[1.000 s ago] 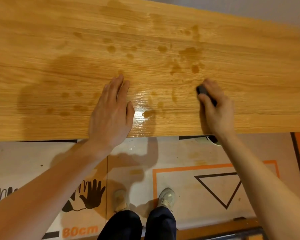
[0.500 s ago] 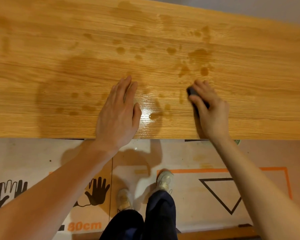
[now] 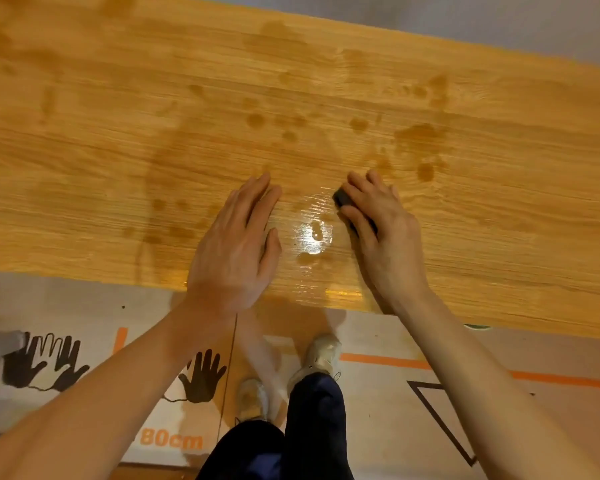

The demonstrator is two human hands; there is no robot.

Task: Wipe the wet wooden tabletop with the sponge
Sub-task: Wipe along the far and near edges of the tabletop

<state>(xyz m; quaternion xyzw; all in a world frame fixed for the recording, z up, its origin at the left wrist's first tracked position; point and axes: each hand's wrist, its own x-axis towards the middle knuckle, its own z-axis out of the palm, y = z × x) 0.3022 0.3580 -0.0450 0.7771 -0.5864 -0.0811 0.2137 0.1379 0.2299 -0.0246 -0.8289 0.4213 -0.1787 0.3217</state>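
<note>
The wooden tabletop (image 3: 84,161) carries dark wet patches and one shiny puddle (image 3: 314,235) near its front edge. My left hand (image 3: 234,251) lies flat, fingers straight and together, just left of the puddle. Right of it, my right hand (image 3: 383,230) grips the dark sponge (image 3: 343,197), pressing it onto the wood.

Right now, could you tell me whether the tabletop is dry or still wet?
Wet: a shiny puddle lies on the tabletop between the hands, with dark drops beyond.

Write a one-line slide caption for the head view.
Right hand presses a dark sponge beside a shiny puddle on the wooden table; left hand lies flat.
</note>
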